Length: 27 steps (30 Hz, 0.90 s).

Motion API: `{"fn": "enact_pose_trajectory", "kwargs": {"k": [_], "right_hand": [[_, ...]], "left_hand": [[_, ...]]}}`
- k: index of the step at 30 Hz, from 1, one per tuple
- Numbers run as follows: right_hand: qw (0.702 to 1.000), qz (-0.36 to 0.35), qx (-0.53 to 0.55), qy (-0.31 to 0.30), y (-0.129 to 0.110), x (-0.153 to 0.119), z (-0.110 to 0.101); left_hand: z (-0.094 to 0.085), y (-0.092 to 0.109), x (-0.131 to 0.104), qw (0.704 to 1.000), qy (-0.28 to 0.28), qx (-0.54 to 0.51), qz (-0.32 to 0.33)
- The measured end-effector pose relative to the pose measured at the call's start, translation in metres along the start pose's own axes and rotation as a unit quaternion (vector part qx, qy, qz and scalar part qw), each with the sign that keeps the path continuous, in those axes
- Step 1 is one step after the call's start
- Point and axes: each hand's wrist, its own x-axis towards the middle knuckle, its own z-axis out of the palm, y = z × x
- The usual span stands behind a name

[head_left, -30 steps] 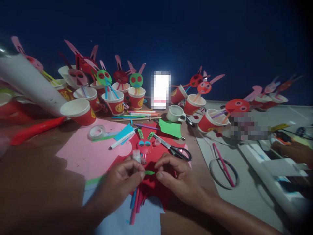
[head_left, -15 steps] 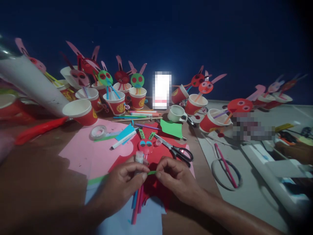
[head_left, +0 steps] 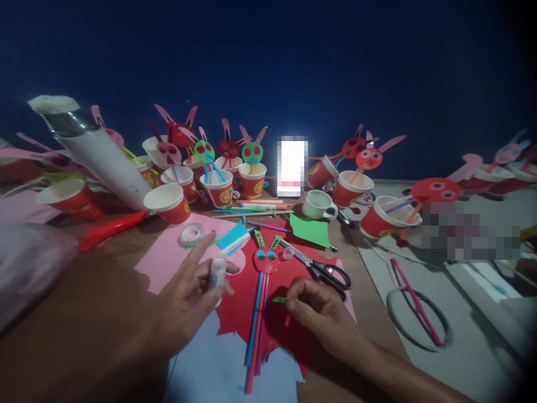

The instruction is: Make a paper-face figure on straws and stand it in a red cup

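Observation:
My left hand [head_left: 195,294] holds a glue stick [head_left: 218,271] upright, with its thumb and some fingers around it and other fingers stretched out. In my right hand [head_left: 316,305], thumb and forefinger pinch a small strip of green paper [head_left: 279,300]. Between the hands lies a red paper rabbit face [head_left: 266,262] with green ears and blue-lidded eyes, above blue and pink straws [head_left: 255,330]. Beneath it is cut red paper [head_left: 239,305]. Black-handled scissors [head_left: 327,274] rest just beyond my right hand, near a small clear cap [head_left: 288,253].
Red paper cups [head_left: 218,187] holding paper animal faces on straws stand along the back. A tape roll [head_left: 192,234], a marker [head_left: 235,240], green paper [head_left: 310,230] and a white mug [head_left: 318,205] lie across the middle. A pixelated bright screen [head_left: 292,168] stands behind. A cable loop [head_left: 392,313] is at right.
My hands have parted. The left has let go of the green strip and moved left with the glue stick, while the right keeps the strip. The camera view has shifted left.

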Motion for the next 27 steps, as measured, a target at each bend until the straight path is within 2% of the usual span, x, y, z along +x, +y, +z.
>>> {"fn": "enact_pose_trajectory", "kwargs": {"k": [7,10,12,15,22,27], "right_hand": [[0.998,-0.009,-0.056,-0.003,-0.006,0.0,0.004],[0.999,-0.002,-0.034,-0.003,-0.005,0.002,0.005],[1.0,0.009,-0.003,-0.004,-0.004,0.002,0.006],[1.0,0.021,0.014,-0.001,-0.005,0.003,0.007],[0.999,0.037,0.038,-0.008,-0.01,0.004,0.008],[0.997,0.038,0.062,-0.006,-0.01,0.003,0.01]], "left_hand": [[0.001,0.0,0.01,0.998,-0.014,-0.049,-0.034],[0.001,-0.004,0.013,0.992,-0.032,-0.09,-0.083],[0.002,-0.008,0.014,0.987,-0.067,-0.101,-0.106],[0.009,-0.013,0.014,0.979,-0.122,-0.108,-0.119],[0.029,-0.01,0.009,0.981,-0.112,-0.037,-0.153],[0.04,-0.008,0.006,0.976,-0.149,-0.06,-0.148]]}}
